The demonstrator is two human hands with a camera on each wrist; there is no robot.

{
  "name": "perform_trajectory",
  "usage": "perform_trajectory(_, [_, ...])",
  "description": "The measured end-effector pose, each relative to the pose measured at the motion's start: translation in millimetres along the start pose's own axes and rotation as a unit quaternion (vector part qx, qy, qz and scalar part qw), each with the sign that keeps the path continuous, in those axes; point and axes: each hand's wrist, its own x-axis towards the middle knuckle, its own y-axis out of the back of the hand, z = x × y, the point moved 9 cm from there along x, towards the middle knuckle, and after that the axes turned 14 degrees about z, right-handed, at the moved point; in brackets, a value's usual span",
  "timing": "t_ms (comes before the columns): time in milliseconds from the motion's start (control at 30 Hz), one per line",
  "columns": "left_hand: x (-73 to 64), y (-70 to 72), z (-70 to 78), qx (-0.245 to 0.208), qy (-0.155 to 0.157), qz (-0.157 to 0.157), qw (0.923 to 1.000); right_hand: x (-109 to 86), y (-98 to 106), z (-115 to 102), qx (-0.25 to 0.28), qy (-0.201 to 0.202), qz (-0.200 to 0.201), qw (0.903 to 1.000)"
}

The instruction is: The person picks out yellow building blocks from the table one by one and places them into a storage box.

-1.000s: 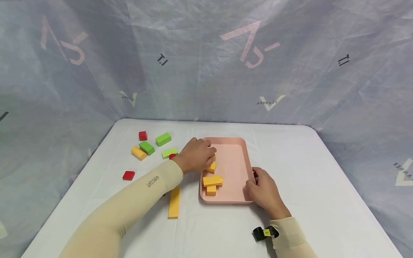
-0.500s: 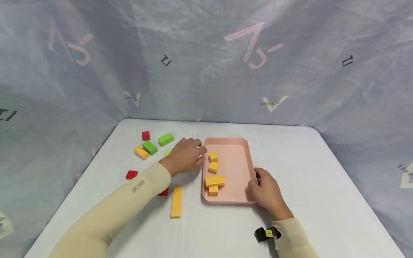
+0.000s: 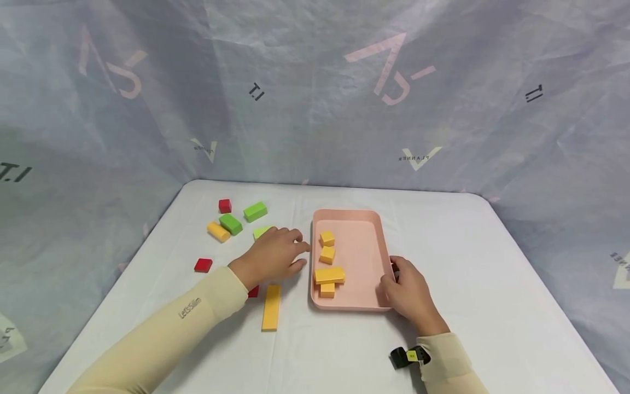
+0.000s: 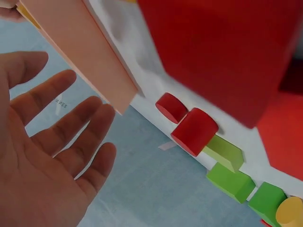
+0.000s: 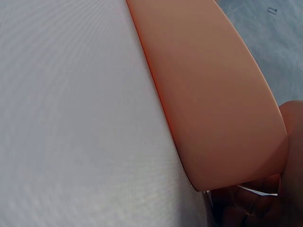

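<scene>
My left hand (image 3: pixel 273 254) hovers just left of the pink tray (image 3: pixel 359 257) with nothing in it. Its fingers (image 4: pixel 59 125) are spread and loosely bent in the left wrist view. On the tray's right side, my right hand (image 3: pixel 407 290) grips the rim near the front corner, thumb inside and fingers outside. Along the tray's left side lie two small yellow blocks (image 3: pixel 327 254). Nearer the front, a longer yellow block (image 3: pixel 330 275) rests across another yellow block (image 3: pixel 327 290). Two red cylinders (image 4: pixel 194 132), hidden by the left hand in the head view, stand near a light green block (image 4: pixel 224 152).
A flat yellow strip (image 3: pixel 270 308) lies left of the tray, beside a partly covered red block (image 3: pixel 253 292). Farther left are a red flat block (image 3: pixel 203 265), yellow cylinder (image 3: pixel 219 231), green blocks (image 3: pixel 255 212) and a red cube (image 3: pixel 225 206). A grey curtain (image 3: pixel 305 109) hangs behind the table.
My left hand has let go of a small yellow block in the tray and drawn back left over the rim, toward the front. The right hand keeps its grip on the tray.
</scene>
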Motion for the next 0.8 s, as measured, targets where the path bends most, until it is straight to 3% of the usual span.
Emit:
perform_trajectory(200, [-22.6,3.5,10.9,-0.009,-0.022,-0.005,0.9997,-0.4,-1.1,2.5,-0.001,0.000,0.000,1.0000])
perform_trajectory(367, [-42.5,6.6,15.2,-0.027,-0.017,-0.012,0.9994,-0.9,-0.5,3.9,0.001,0.000,0.002,1.0000])
perform_trajectory(633, [-71.7,5.4,15.7,-0.071,0.012,-0.070,0.9949,-0.3,0.3,4.0,-0.001,0.007,0.009,0.9999])
perform_trajectory(800, [-85.4,4.2,21.5,-0.105,0.008,-0.096,0.9898,-0.1,-0.4,1.9,0.001,0.007,0.005,1.0000])
